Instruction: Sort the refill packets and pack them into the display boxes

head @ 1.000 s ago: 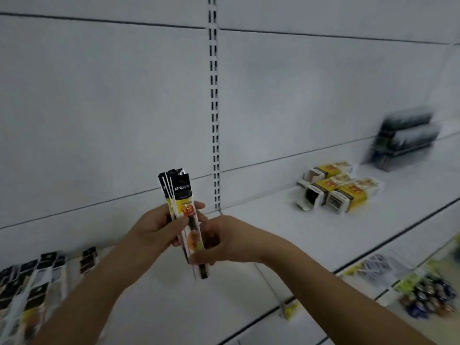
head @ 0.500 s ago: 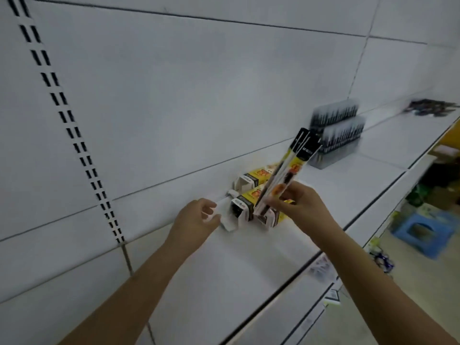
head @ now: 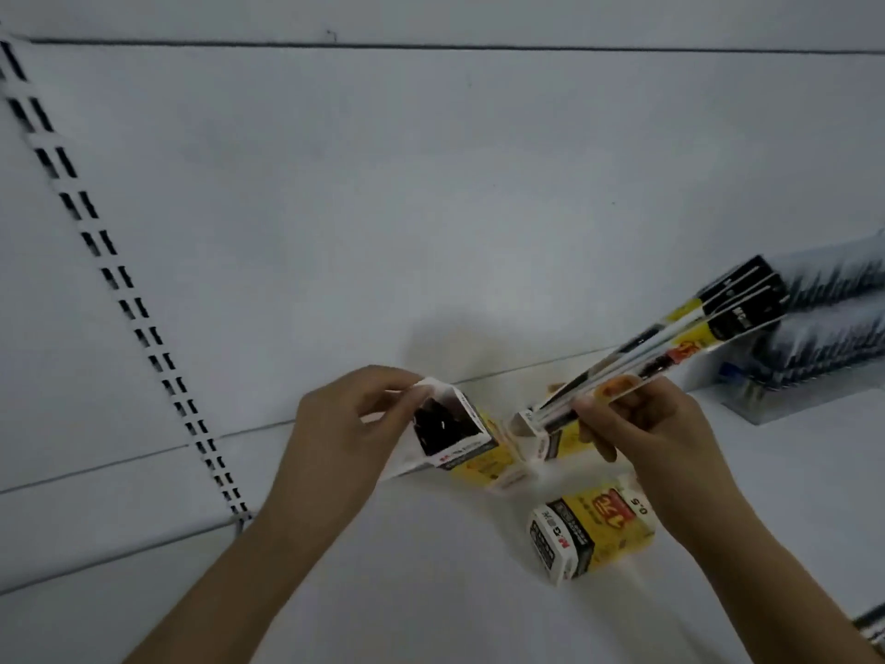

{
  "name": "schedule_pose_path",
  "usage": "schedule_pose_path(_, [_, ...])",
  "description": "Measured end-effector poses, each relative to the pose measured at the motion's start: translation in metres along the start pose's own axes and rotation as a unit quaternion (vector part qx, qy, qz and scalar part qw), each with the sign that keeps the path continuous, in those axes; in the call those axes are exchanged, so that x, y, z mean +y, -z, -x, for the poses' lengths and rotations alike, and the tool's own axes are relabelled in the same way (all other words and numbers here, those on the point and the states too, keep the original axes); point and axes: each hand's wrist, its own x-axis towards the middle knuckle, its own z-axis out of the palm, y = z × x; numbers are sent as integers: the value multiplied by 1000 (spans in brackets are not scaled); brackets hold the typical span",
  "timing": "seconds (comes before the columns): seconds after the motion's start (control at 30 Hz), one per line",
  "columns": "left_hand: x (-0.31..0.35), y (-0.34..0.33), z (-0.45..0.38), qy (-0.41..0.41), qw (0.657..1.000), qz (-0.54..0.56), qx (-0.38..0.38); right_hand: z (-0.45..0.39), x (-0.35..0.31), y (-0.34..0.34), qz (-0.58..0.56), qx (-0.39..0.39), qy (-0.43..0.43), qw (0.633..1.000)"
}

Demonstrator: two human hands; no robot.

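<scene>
My left hand (head: 345,424) grips the open end of a yellow and white display box (head: 459,443) and tilts it up off the white shelf; dark refill ends show inside its mouth. My right hand (head: 641,433) holds a small bundle of long refill packets (head: 670,352) with black tops and yellow labels, slanting up to the right. Their lower ends rest at the mouth of a second display box (head: 536,438) behind. A third yellow box (head: 589,529) lies on the shelf below my right hand.
A clear rack of dark pens (head: 823,328) stands at the right against the back panel. A slotted upright strip (head: 119,289) runs diagonally down the left. The white shelf (head: 431,591) stretches under both arms.
The view has closed in on the boxes. My left hand has taken hold of the left box and tipped it up. My right hand has lowered the packets toward the boxes.
</scene>
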Motion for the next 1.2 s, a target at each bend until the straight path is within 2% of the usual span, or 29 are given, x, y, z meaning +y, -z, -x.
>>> schedule_pose_path(0.1, [27, 18, 10, -143, 981, -134, 9, -3, -11, -5, 13, -22, 6, 1000])
schedule_pose_path(0.17, [26, 17, 13, -173, 968, -184, -8, 0, -14, -8, 34, -29, 3, 999])
schedule_pose_path(0.23, [18, 12, 14, -149, 973, -173, -24, 8, -22, -10, 42, -25, 9, 999])
schedule_pose_path(0.4, [16, 7, 16, -22, 998, -34, -53, 26, -46, -11, 44, -43, 38, 997])
schedule_pose_path(0.7, [32, -5, 5, 118, 976, 118, -141, 46, -59, -21, 98, -47, 85, 990])
schedule_pose_path(0.93, [32, -10, -2, 176, 949, 196, -173, 45, -49, -17, 233, -51, 81, 968])
schedule_pose_path(1.0, [34, -10, -4, 190, 938, 227, -181, 45, -50, -19, 227, -72, 128, 963])
schedule_pose_path(1.07, [35, -11, -4, 198, 928, 254, -186, 43, -51, -19, 262, -88, 185, 943])
schedule_pose_path(1.2, [35, -13, -3, 176, 932, 254, -188, 42, -54, -18, 344, -85, 198, 914])
